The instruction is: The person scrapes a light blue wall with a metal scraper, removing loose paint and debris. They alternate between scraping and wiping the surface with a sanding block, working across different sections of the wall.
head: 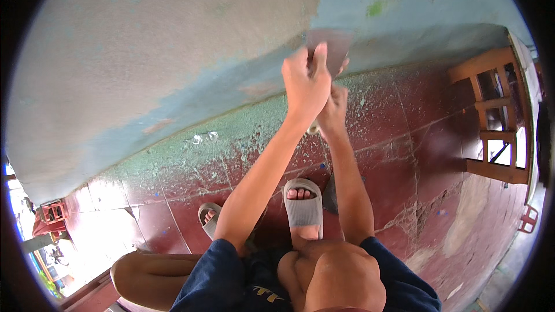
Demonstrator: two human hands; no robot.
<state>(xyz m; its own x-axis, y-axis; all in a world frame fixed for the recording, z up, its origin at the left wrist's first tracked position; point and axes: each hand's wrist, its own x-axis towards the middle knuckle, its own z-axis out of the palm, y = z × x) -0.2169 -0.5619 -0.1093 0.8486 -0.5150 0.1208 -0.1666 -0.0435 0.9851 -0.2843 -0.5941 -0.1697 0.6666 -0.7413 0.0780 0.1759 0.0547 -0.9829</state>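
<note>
Both hands are on a scraper with a wide, flat blade [337, 47], blurred by motion. My left hand [305, 80] is upper, its thumb laid on the face of the blade and fingertips showing past the far side. Just below, my right hand [337, 104] is closed around the handle, whose pale end [313, 128] peeks out under the wrist. The blade's top edge lies against the lower wall, or very close to it. Around it the wall has light blue paint [360, 17] on the right and a bare grey-brown patch [182, 26] on the left.
Pale paint flakes [243, 138] cover the red tiled floor [381, 173] along the wall's foot. My sandalled foot [303, 206] stands below the hands, near a dark flat piece [331, 195]. An orange wooden frame [498, 138] stands at right.
</note>
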